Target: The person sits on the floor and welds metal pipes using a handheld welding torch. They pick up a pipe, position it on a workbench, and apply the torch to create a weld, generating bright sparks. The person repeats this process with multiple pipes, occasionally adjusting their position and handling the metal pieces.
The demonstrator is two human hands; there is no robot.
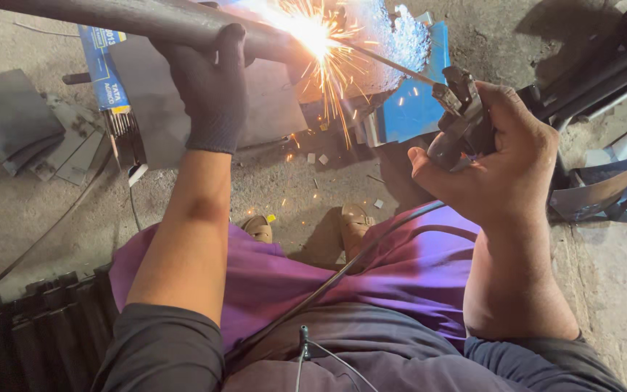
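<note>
Here, gloved left hand point(210, 87) in closed grip around pipe point(139, 18), right hand point(506, 156) around electrode holder point(460, 109).

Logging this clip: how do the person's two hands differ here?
The left hand wears a dark glove; the right hand is bare. The left hand grips the metal pipe from above, while the right hand holds the electrode holder, whose welding rod reaches to the sparks. The left hand sits nearer the sparks than the right. Both are closed around what they hold.

Sparks point(321, 43) and steel pipe point(146, 22) block ahead; floor point(284, 181) below seems open.
</note>
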